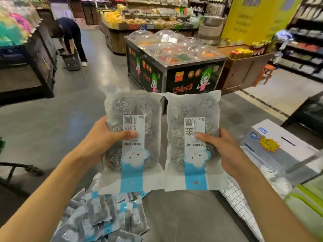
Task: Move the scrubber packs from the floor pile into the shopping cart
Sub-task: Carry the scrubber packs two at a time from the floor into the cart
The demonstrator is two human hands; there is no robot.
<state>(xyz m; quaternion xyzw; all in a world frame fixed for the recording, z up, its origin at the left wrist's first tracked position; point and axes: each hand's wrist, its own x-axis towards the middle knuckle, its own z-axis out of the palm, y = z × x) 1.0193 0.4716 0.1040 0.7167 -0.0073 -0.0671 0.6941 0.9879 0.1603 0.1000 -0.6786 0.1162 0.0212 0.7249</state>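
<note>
Two scrubber packs fill the middle of our head view, held up side by side with their inner edges touching, labels upside down to us. Much is hard to make out: the shelves at the far back are blurred, the floor pile (103,219) of more packs is cut off by the bottom edge, and at the left edge we see only a dark frame with a wheel (26,169), which may be the shopping cart, though we cannot tell. Our left hand (101,140) grips the left pack (134,137) along its outer edge, thumb pressed across the white label, the other fingers hidden behind the bag. Our right hand (225,151) holds the right pack (190,137) the same way, thumb on the front, fingers out of sight behind. Steel coils show through both clear bags. A white box (286,145) sits at right, and farther off a person (70,37) bends over a basket (70,60).
</note>
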